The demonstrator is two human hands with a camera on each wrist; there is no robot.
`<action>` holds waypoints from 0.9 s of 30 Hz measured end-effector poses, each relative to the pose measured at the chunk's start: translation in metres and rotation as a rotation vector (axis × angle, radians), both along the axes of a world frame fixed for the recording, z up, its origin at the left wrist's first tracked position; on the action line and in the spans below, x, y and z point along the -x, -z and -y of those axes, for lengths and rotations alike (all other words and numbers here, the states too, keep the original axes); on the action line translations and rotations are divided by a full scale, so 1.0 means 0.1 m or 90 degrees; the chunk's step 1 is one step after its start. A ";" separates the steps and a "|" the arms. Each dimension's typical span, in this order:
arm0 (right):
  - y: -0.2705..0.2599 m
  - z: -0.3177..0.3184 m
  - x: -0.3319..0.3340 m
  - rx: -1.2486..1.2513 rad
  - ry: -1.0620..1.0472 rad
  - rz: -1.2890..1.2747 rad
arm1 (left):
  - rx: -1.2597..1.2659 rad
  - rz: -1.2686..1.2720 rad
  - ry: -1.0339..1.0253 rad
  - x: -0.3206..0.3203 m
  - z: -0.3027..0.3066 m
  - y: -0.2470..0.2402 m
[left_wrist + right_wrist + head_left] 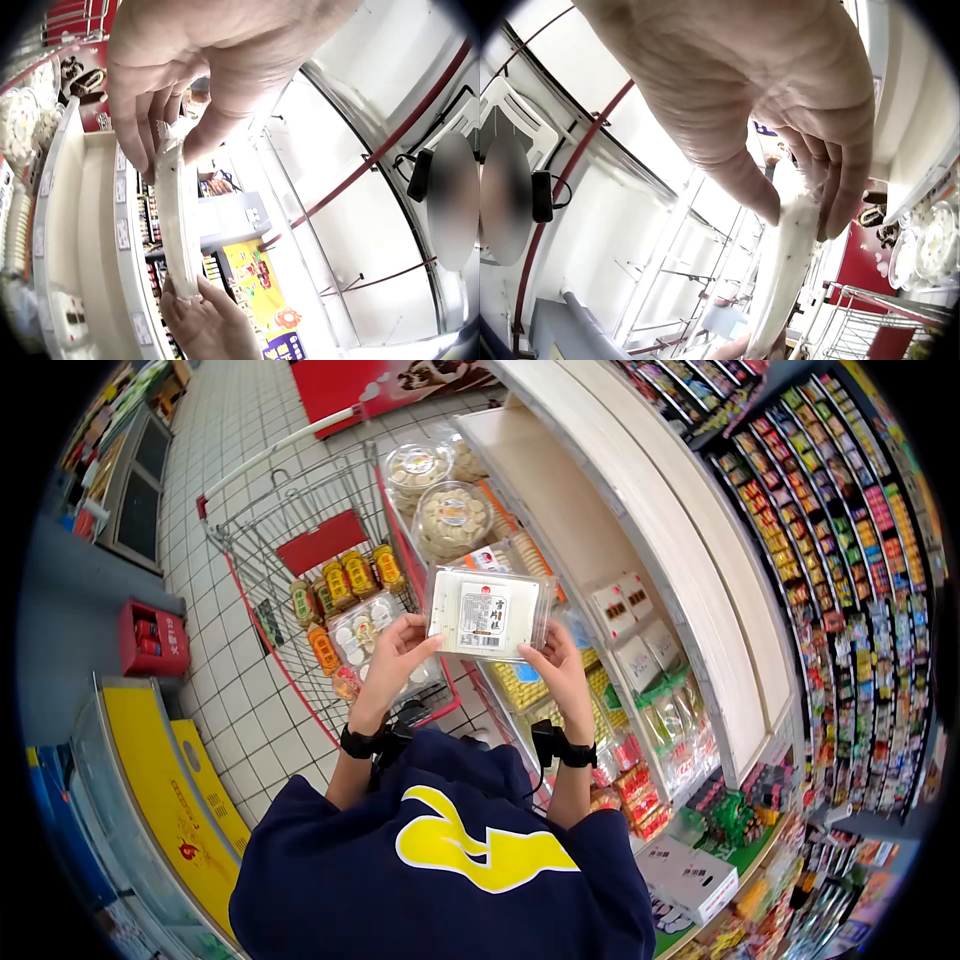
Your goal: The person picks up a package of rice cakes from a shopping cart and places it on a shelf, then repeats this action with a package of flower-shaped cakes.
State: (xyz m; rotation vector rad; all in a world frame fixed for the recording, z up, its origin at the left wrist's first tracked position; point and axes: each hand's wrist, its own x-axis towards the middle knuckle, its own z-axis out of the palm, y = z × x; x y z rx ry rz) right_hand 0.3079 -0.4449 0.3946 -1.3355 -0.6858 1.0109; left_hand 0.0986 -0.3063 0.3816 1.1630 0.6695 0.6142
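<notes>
Shelf point(545, 465): long, pale, to the right. Cart point(322, 543): wire with a red panel, to the left, holding several packs point(357, 573). Round tubs point(453, 520): clear, pale contents, beyond the box. Box point(487, 610): one, flat, clear, white contents; held up between both hands, right of the cart and left of the shelf in the head view. Left hand point(402, 652): thumb on top, fingers beneath, pinching one end. Right hand point(560, 668): pinching the opposite end likewise. Label point(483, 622): white, printed, barcoded, uppermost, uncovered. Handling, as judged: even, light pressure at both ends; thumbs best near the rim, clear of the print; a hard squeeze could bow the thin-looking plastic; a slight tilt should cut any glare when reading.
</notes>
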 end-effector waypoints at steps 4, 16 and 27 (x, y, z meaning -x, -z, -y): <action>-0.02 0.66 -0.05 -0.002 0.088 0.003 | 0.020 0.014 0.086 -0.31 0.36 -0.08; 0.21 1.82 0.10 0.026 0.256 -0.032 | 0.043 -0.023 0.279 -0.73 1.02 0.04; 0.22 2.34 0.03 0.027 0.335 -0.027 | 0.016 -0.032 0.355 -1.09 1.42 0.11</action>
